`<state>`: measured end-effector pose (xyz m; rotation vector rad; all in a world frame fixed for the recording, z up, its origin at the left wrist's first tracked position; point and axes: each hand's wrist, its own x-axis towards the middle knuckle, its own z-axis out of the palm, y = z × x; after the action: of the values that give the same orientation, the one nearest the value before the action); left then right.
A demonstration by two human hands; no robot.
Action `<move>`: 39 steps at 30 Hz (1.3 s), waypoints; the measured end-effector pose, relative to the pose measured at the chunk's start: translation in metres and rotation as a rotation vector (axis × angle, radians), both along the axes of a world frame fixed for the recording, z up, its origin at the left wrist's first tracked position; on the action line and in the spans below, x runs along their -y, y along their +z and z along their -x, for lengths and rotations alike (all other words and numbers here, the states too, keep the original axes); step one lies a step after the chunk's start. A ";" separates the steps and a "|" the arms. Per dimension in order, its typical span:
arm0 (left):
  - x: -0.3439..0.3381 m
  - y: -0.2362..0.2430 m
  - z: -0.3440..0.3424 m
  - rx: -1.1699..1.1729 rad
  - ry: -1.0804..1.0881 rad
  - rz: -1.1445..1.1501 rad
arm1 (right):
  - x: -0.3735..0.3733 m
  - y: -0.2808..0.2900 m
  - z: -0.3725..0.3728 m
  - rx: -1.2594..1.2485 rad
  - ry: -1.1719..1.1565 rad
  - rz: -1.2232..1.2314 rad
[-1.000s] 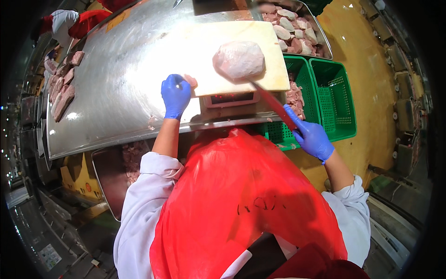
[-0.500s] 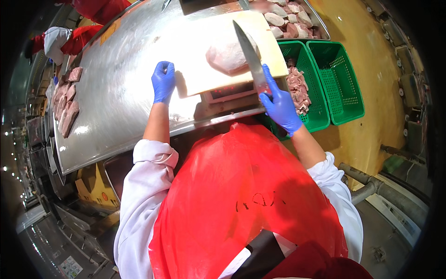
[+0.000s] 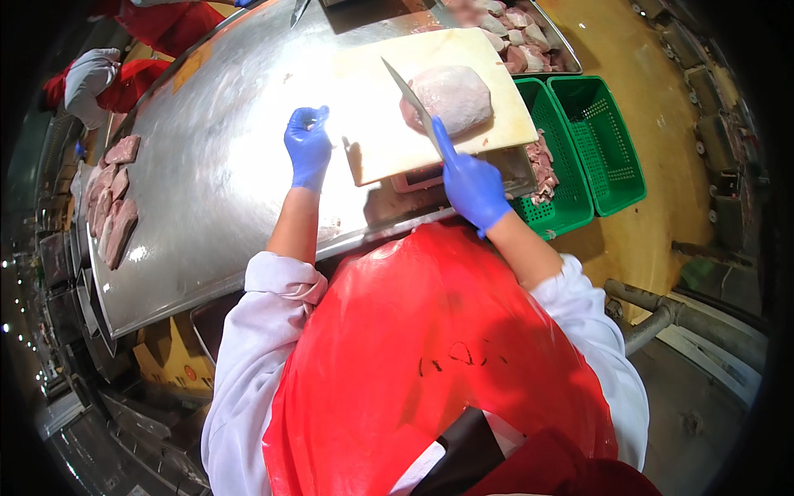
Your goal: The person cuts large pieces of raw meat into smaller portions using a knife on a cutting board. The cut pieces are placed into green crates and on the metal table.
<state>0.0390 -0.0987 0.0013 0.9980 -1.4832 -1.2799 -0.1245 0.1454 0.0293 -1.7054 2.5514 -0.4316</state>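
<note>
My right hand [image 3: 477,187] grips the knife [image 3: 417,107], meat [image 3: 456,97] just beyond, blade best kept clear of my curled left hand [image 3: 308,147] (contents unclear).

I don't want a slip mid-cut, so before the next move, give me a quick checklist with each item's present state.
1. Knife gripped in the right hand: ok.
2. Large pale piece of meat lying on the cutting board: ok.
3. Left hand clear of the knife: ok; it is left of the cutting board, apart from the knife.
4. Left hand steadying the large pale piece of meat: not ok; it is away from it.
5. Knife touching the large pale piece of meat: cannot tell; they overlap in this view.
6. Left hand free of scraps: cannot tell; it is curled.
</note>
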 end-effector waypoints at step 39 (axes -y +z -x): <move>0.028 0.009 0.051 0.548 -0.353 0.387 | -0.079 0.076 -0.081 0.161 -0.155 -0.476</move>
<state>-0.0123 -0.1266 0.0108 0.8848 -2.3096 -0.9222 -0.0432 0.2239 0.1051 -1.2605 2.4204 0.0392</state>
